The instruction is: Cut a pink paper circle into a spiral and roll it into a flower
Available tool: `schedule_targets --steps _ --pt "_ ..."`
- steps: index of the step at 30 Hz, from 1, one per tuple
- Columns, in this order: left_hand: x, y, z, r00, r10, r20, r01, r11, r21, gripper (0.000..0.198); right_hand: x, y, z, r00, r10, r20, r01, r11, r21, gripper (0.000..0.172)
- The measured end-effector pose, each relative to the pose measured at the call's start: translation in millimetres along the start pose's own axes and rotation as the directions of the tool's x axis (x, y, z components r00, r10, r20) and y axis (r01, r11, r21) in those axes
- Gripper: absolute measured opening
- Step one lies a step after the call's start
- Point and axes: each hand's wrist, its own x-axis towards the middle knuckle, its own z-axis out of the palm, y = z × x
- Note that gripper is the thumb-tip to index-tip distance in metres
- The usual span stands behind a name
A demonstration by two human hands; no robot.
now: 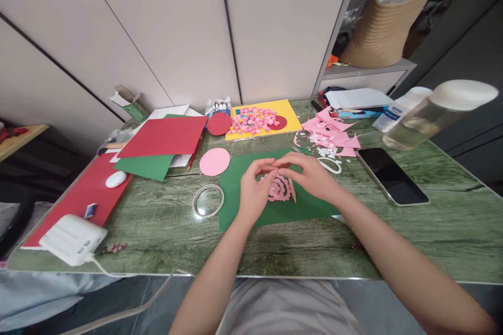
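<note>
My left hand (253, 191) and my right hand (310, 175) meet over a dark green paper sheet (236, 204) at the middle of the table. Both pinch a pink scalloped paper spiral (280, 188) that lies partly on the green sheet. A thin wooden stick (292, 191) lies beside the spiral, under my right hand. A pink paper disc (214, 161) sits just left of the sheet, with a clear ring of tape (208, 201) below it.
A yellow sheet (288, 112) with several small pink paper roses lies at the back, next to a red disc (219, 123). Pink scraps (334, 133) are at the right, then a phone (391, 175) and a clear bottle (436, 112). Red and green card sheets (163, 136), a white mouse (116, 178) and a white power bank (73, 238) are on the left.
</note>
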Motion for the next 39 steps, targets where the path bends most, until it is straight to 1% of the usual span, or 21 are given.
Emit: schedule_targets --steps 5,9,11,12,14,17,20,22,24,28,32,39 --pt "-1.2 2.9 0.1 0.999 0.038 -0.024 -0.037 0.997 0.063 0.020 -0.5 5.6 4.7 0.997 -0.051 -0.054 0.047 0.997 -0.068 0.014" --pt "-1.8 4.1 0.2 0.999 0.037 -0.037 -0.034 0.997 0.067 0.019 -1.6 7.6 10.5 0.988 -0.120 -0.097 0.100 0.977 -0.189 0.015" --pt "-1.6 3.7 0.1 0.999 0.020 -0.038 -0.019 0.999 0.038 0.021 -2.4 9.8 13.0 0.979 -0.175 -0.108 0.143 0.956 -0.256 0.017" --pt "-1.3 3.2 -0.1 0.999 -0.010 -0.035 0.010 1.000 -0.013 0.023 -2.8 11.3 14.0 0.973 -0.203 -0.111 0.164 0.943 -0.288 0.019" --pt "-0.1 1.9 -1.2 0.995 -0.104 -0.010 0.101 0.981 -0.168 0.027 -3.9 14.7 15.4 0.961 -0.253 -0.112 0.202 0.917 -0.343 0.022" --pt "2.4 -0.3 -4.3 0.974 -0.217 0.060 0.224 0.910 -0.348 0.033 -6.2 19.3 16.9 0.944 -0.308 -0.119 0.235 0.880 -0.413 0.026" --pt "5.0 -1.3 -7.0 0.948 -0.287 0.137 0.317 0.818 -0.480 0.038 -8.7 21.7 18.7 0.924 -0.360 -0.129 0.266 0.848 -0.458 0.030" --pt "6.0 -0.9 -7.9 0.923 -0.338 0.184 0.382 0.747 -0.545 0.039 -9.7 21.6 20.5 0.917 -0.363 -0.163 0.256 0.852 -0.457 0.030" --pt "6.1 0.0 -7.9 0.909 -0.365 0.200 0.412 0.729 -0.547 0.038 -10.1 20.3 22.4 0.920 -0.332 -0.209 0.221 0.879 -0.423 0.027" --pt "5.2 1.0 -6.6 0.924 -0.344 0.170 0.381 0.780 -0.497 0.036 -9.1 15.5 24.6 0.930 -0.277 -0.243 0.180 0.917 -0.356 0.021" --pt "4.5 0.7 -5.6 0.935 -0.322 0.149 0.353 0.805 -0.477 0.034 -7.4 11.1 23.1 0.923 -0.288 -0.256 0.185 0.914 -0.360 0.013" --pt "4.0 1.6 -5.3 0.937 -0.314 0.151 0.348 0.831 -0.433 0.031 -8.0 10.6 19.6 0.946 -0.242 -0.216 0.162 0.930 -0.331 0.004"
